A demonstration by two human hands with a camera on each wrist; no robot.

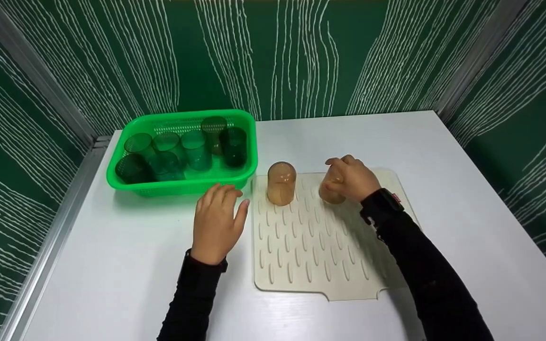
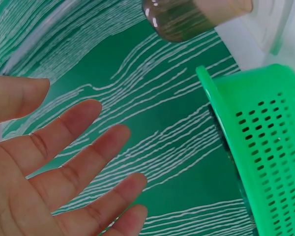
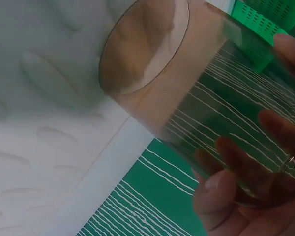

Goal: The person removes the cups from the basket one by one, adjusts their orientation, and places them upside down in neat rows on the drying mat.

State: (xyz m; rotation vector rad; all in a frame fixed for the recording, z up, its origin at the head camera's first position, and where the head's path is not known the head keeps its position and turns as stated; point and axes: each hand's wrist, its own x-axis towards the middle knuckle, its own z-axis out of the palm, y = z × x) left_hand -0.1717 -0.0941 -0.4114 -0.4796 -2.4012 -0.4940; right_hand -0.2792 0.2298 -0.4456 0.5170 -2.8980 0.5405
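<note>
My right hand (image 1: 354,181) grips an amber, see-through drinking glass (image 1: 331,195) near its base. The glass is upside down over the cream mat (image 1: 296,279); in the right wrist view its rim (image 3: 105,87) faces the mat's raised ridges. Whether the rim touches the mat, I cannot tell. A second amber glass (image 1: 281,185) stands inverted to the left, on the mat's far left corner. My left hand (image 1: 216,227) hovers near the front right corner of the green basket (image 1: 178,185), fingers spread and nothing held; the left wrist view shows its bare palm (image 2: 19,196).
Several tinted glasses, among them a teal glass (image 1: 196,151) and a dark glass (image 1: 233,148), stand in the basket at the back left of the white table (image 1: 126,265). Green panels with white streaks (image 1: 296,57) close off the back and sides.
</note>
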